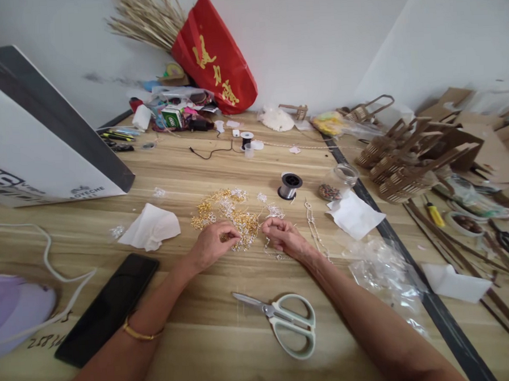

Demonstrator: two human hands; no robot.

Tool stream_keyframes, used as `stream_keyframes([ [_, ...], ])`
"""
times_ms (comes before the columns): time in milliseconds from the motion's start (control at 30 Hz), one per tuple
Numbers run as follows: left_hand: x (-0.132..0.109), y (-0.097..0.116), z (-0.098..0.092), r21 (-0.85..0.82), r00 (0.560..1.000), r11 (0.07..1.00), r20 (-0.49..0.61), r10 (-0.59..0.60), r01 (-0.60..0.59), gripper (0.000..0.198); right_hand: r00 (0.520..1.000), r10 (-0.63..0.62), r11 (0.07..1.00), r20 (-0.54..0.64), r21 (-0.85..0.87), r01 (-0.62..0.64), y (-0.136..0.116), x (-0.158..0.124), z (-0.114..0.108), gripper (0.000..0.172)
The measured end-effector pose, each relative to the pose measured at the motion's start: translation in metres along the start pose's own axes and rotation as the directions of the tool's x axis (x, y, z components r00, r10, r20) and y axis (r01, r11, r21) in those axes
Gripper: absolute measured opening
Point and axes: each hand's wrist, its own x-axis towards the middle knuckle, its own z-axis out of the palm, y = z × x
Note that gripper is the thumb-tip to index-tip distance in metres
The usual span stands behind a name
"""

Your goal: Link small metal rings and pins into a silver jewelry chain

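My left hand [214, 239] is closed in a pinch at the near left edge of a pile of small gold and silver beads [245, 224]. Whatever lies between its fingertips is too small to make out. On the pile's right side my right hand [283, 235] pinches too, with a thin beaded strand [279, 256] hanging by its fingertips and trailing under the hand. Another beaded chain [311, 224] lies to the right of that hand. Scissors [273, 312] with pale green handles rest on the table between my forearms, blades pointing left.
A spool of wire [289, 186] stands behind my right hand. White paper pieces [152, 227] lie on both sides. A black phone [109, 306] is beside my left forearm. Clear plastic bags [384, 272], a glass jar [345, 174] and small woven baskets [407, 177] are on the right.
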Motion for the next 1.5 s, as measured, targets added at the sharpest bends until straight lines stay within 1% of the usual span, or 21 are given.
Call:
stream_keyframes([
  [133,-0.0014,-0.0039,-0.0029,0.112,0.995,0.993,0.101,0.014,-0.025,0.007,1.000,0.005,1.000,-0.003,-0.009,-0.005,-0.0002,0.0003,0.0008,0.028],
  [267,-0.0034,-0.0057,-0.0013,0.208,0.983,0.974,0.173,0.054,-0.090,0.006,1.000,0.007,1.000,-0.008,-0.022,-0.007,0.0002,0.0008,0.0010,0.027],
  [400,-0.0046,-0.0061,0.0010,0.268,0.970,0.947,0.208,0.126,-0.180,0.005,1.000,0.006,0.999,-0.017,-0.039,-0.007,0.0014,0.0013,0.0006,0.028],
  [567,-0.0051,-0.0045,0.0019,0.349,0.958,0.907,0.241,0.155,-0.235,0.011,1.000,0.007,0.999,-0.015,-0.033,-0.008,0.0017,0.0015,0.0003,0.028],
  [800,-0.0057,-0.0028,0.0039,0.344,0.960,0.907,0.222,0.170,-0.241,0.016,1.000,0.011,0.999,-0.016,-0.046,-0.012,0.0009,0.0013,-0.0001,0.027],
  [1367,-0.0056,-0.0078,0.0044,0.355,0.956,0.901,0.238,0.171,-0.249,0.015,1.000,0.002,0.999,-0.007,-0.032,-0.002,0.0021,0.0013,-0.0023,0.025],
  [1500,-0.0053,-0.0078,0.0041,0.345,0.958,0.905,0.224,0.178,-0.248,0.014,1.000,0.005,1.000,-0.011,-0.030,-0.006,0.0015,0.0011,-0.0014,0.025],
])
